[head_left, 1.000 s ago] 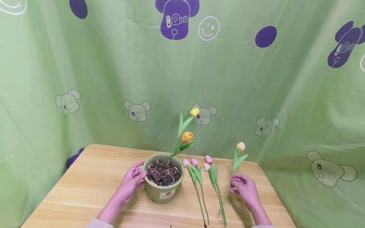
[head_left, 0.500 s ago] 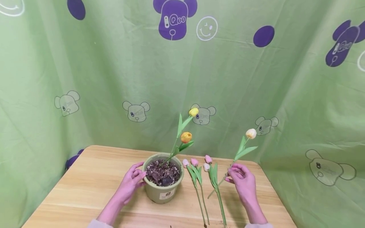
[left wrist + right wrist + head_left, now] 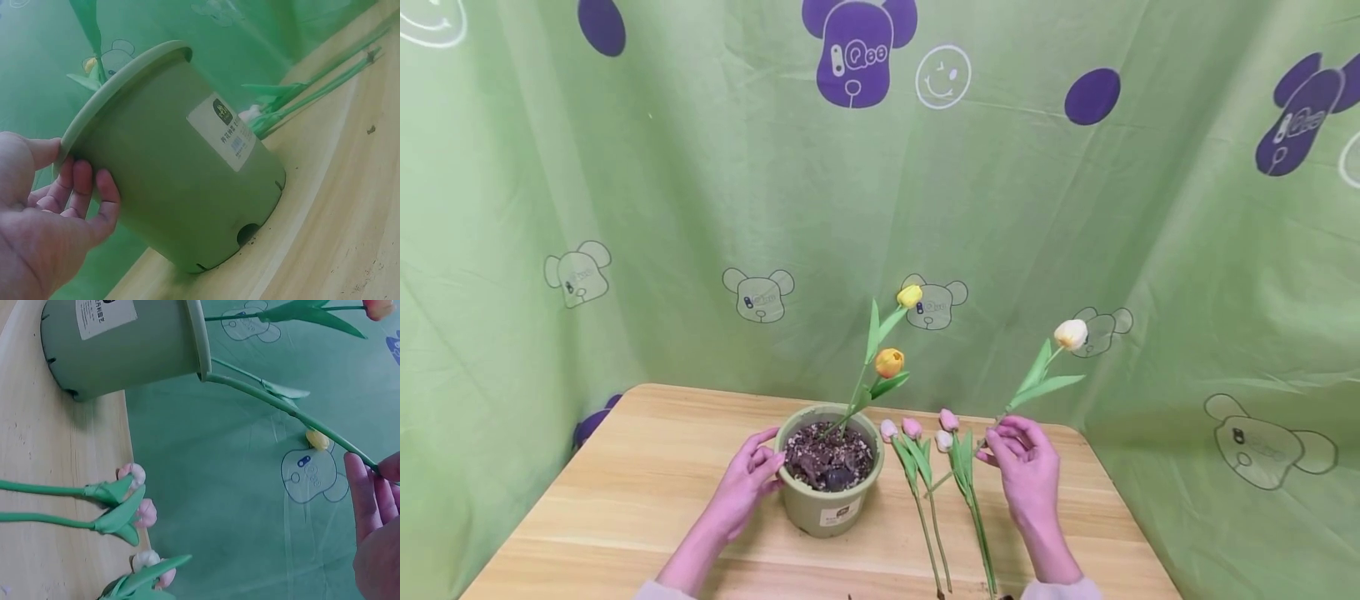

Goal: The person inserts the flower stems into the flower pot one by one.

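A green flowerpot (image 3: 805, 510) filled with dark soil (image 3: 811, 454) stands upright on the table. My left hand (image 3: 743, 487) grips its left rim, thumb on the edge and fingers curled below, as the left wrist view shows. A yellow tulip (image 3: 910, 296) and an orange tulip (image 3: 890, 362) stand in the soil, leaning right. My right hand (image 3: 1026, 471) pinches the stem of a cream-white tulip (image 3: 1071, 335), held slanted with its bloom up to the right. In the head view its lower stem points left toward the pot, above the lying flowers; the bloom is outside the right wrist view.
Pink tulips (image 3: 912, 428) and pale tulips (image 3: 943, 441) lie in two pairs on the wooden table (image 3: 647, 467), right of the pot. Crumbs of soil dot the table near the pot. A green patterned curtain (image 3: 865, 208) hangs behind and at both sides.
My right hand has lifted the cream-white tulip and brought its stem leftward toward the pot, tilting the bloom further right. The left hand stays on the pot rim.
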`<state>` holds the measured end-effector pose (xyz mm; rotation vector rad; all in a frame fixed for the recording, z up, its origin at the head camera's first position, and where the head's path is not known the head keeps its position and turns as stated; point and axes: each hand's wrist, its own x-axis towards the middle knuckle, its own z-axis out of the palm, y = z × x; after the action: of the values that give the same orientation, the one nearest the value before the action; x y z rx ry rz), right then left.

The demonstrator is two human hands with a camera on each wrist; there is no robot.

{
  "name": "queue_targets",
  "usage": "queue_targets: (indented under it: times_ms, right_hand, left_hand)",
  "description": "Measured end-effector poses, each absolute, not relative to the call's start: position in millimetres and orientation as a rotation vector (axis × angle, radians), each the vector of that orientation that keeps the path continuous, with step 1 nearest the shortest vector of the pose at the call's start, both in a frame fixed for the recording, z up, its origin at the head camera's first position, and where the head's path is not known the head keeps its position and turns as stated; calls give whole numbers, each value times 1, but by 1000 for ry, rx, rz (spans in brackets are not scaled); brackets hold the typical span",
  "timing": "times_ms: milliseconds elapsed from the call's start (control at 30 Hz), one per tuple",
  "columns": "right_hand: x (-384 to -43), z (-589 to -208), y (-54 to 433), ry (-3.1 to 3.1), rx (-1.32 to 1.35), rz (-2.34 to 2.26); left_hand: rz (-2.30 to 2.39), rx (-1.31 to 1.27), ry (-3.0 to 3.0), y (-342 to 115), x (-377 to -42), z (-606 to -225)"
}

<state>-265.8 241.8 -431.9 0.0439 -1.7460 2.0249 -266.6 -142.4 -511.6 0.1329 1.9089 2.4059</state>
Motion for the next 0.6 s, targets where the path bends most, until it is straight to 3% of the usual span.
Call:
queue_targets:
  times_ms: [600]
  right_hand:
    - [-272,-425,204,-1675,202,2014]
  left_hand:
    - [2406,131,1924,-142,-267,-513]
